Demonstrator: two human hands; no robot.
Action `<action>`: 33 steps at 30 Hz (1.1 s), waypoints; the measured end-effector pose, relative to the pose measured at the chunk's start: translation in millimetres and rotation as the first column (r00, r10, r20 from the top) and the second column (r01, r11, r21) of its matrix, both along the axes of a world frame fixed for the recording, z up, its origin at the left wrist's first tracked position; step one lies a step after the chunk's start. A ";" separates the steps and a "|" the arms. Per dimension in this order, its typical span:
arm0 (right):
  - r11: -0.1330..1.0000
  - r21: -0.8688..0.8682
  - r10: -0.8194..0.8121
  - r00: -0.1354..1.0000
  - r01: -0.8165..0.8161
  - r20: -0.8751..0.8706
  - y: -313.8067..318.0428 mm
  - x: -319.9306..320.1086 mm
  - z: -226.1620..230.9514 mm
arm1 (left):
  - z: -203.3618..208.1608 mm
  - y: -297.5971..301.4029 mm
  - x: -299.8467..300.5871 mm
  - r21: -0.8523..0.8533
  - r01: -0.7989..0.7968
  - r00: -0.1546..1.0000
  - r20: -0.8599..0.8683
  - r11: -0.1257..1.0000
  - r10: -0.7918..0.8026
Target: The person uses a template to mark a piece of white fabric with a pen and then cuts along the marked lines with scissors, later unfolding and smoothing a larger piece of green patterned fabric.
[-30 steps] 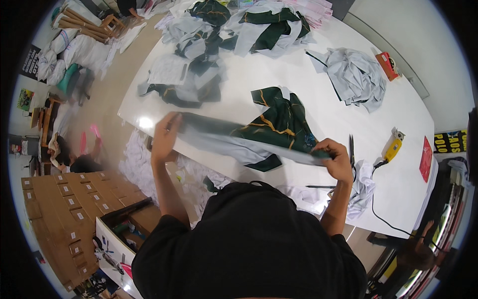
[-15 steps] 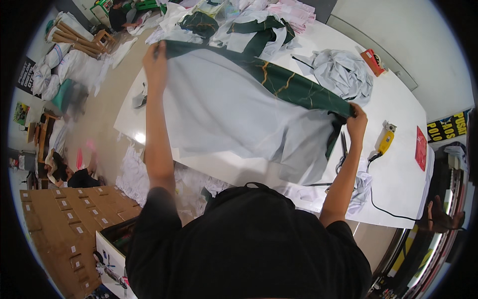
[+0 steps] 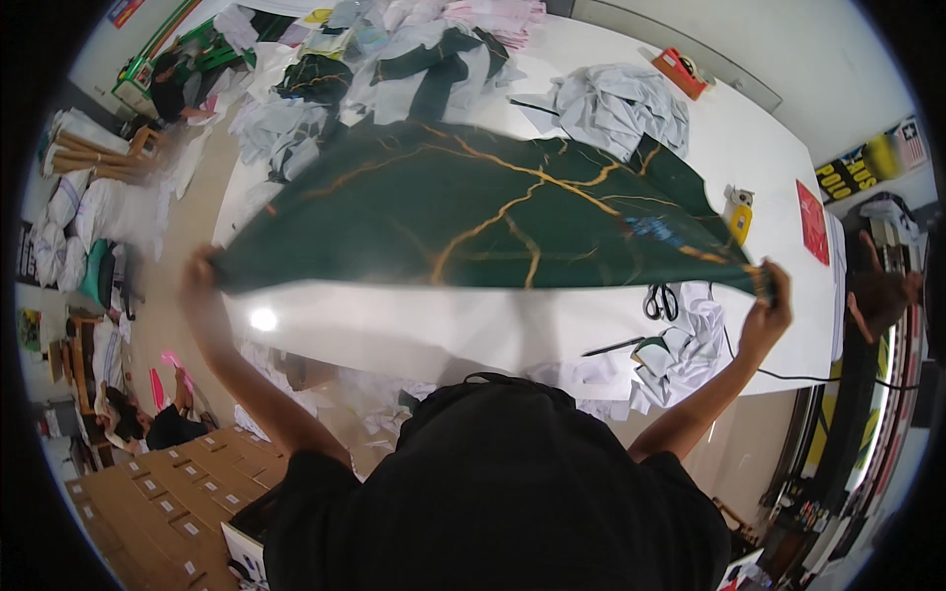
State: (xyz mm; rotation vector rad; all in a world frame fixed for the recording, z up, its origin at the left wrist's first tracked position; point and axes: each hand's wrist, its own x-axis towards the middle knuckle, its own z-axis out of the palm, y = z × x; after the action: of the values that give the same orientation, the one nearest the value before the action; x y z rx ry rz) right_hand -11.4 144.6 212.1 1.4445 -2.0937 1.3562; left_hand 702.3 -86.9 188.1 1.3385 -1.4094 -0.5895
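Note:
A dark green fabric piece (image 3: 394, 207) with gold branching lines spreads in the air over the white table (image 3: 414, 325). My left hand (image 3: 202, 276), somewhat blurred, is closed on its near left corner. At the near right corner my right hand (image 3: 774, 303) grips it too. The near edge runs taut between both hands, and the far part billows away from me. Just below that edge, toward the right, lie black-handled scissors (image 3: 661, 301). A pen-like dark tool (image 3: 613, 347) and white-and-grey fabric scraps (image 3: 685, 355) are beside them.
Crumpled grey fabric (image 3: 621, 108) lies at the far side, near an orange tape dispenser (image 3: 683, 73). A yellow corded cutter (image 3: 741, 217) and a red sheet (image 3: 812, 222) are at right. Cartons (image 3: 168, 492) stand at lower left. Two other people (image 3: 169, 89) are at left.
The fabric has flipped from its pale side to its green patterned side. Both hands have come nearer to me and farther apart, still holding it. The view has shifted.

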 end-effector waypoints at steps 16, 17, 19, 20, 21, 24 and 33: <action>0.902 0.375 -0.053 0.807 -0.214 0.588 46.9 -8.2 -231.0 | -228.5 50.4 1.0 0.549 0.081 0.987 0.072 0.832 -0.144; 0.882 0.394 -0.043 0.787 -0.260 0.616 55.6 -13.7 -235.0 | -219.9 54.5 1.2 0.553 0.085 0.984 0.083 0.829 -0.156; 0.792 0.517 -0.056 0.806 -0.324 0.590 62.5 -14.4 -231.3 | -201.0 64.3 2.5 0.579 0.080 0.991 0.044 0.812 -0.129; 0.785 0.502 -0.035 0.783 -0.364 0.622 65.4 -18.2 -233.1 | -192.7 64.5 -0.6 0.601 0.086 0.995 -0.012 0.795 -0.099; 0.777 0.485 -0.016 0.758 -0.402 0.653 70.8 -27.2 -235.1 | -183.7 62.2 -3.2 0.622 0.096 0.995 -0.067 0.777 -0.069; 0.752 0.489 0.019 0.757 -0.441 0.654 71.8 -49.0 -239.8 | -149.9 35.2 -18.1 0.678 0.163 0.982 -0.184 0.717 -0.049; 0.873 0.329 -0.019 0.647 -0.361 0.762 -93.3 -101.8 -193.5 | -204.1 -203.6 -17.7 0.368 0.376 0.906 0.050 0.850 -0.421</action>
State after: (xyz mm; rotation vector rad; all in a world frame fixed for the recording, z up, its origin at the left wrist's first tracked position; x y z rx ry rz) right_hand -113.1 51.3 18.6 1.4114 -3.0432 1.8680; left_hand 684.6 -290.5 -16.0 1.3812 -1.7693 -1.0923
